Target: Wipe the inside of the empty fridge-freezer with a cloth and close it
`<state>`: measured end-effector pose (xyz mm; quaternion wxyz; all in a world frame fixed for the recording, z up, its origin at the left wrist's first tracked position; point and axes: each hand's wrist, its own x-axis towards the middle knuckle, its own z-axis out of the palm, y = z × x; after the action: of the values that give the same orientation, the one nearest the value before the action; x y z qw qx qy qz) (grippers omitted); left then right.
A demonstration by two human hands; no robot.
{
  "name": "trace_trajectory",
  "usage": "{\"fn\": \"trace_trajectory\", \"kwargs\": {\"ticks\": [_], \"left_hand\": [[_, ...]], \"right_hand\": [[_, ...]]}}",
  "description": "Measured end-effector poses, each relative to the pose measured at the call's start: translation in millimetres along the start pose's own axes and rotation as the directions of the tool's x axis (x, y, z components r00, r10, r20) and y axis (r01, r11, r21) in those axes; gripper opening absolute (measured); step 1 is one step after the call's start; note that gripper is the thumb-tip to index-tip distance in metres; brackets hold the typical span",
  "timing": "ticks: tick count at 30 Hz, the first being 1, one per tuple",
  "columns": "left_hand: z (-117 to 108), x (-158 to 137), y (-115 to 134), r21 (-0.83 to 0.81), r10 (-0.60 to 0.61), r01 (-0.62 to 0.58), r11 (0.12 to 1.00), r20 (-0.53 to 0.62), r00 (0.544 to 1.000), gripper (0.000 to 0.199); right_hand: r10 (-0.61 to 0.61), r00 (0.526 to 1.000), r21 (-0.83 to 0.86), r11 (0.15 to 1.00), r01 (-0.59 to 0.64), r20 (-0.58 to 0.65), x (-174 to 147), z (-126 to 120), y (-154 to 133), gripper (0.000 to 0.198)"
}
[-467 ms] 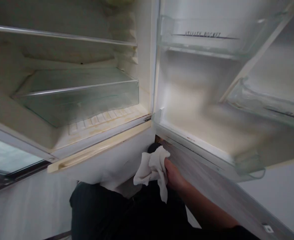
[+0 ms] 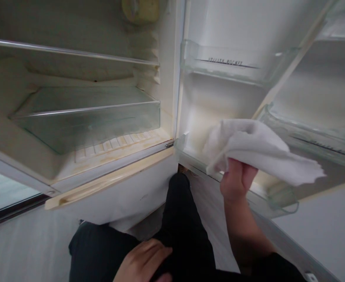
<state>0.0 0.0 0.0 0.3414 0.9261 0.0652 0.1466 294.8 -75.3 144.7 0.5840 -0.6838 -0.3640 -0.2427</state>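
Newly in view near six o'clock, the left hand [image 2: 144, 260] lies over the black trousers [image 2: 184, 215], fingers together; whether gripping, I can't tell. The right hand [image 2: 235, 182], raised to four o'clock, pinches the white cloth [image 2: 253, 143] at three, before the open refrigerator door [image 2: 228, 23].

The one working here wears plain trousers [image 2: 186, 231], black or nearly so, the cloth dull and dark over both legs. A black sleeve [image 2: 278, 270] covers the upper right arm, leaving the forearm [image 2: 242, 227] bare. The left hand [image 2: 141, 260] and right hand [image 2: 235, 182] are bare too, smooth and rounded.
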Motion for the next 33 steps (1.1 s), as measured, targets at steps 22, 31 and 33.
{"fn": "trace_trajectory", "kwargs": {"ticks": [22, 31, 33], "left_hand": [[68, 55, -79, -0.377, -0.293, 0.455, 0.807, 0.412, 0.863, 0.078], [76, 51, -87, -0.417, -0.287, 0.458, 0.785, 0.41, 0.866, 0.08], [78, 49, -90, -0.413, -0.295, 0.466, 0.782, 0.413, 0.862, 0.08]], "right_hand": [[0.213, 0.627, -0.567, 0.696, 0.441, 0.749, 21, 115, -10, 0.032], [0.334, 0.628, -0.679, 0.579, 0.452, 0.703, 9, 47, -12, 0.023], [0.341, 0.633, -0.689, 0.568, 0.451, 0.695, 10, 47, -12, 0.022]]}}
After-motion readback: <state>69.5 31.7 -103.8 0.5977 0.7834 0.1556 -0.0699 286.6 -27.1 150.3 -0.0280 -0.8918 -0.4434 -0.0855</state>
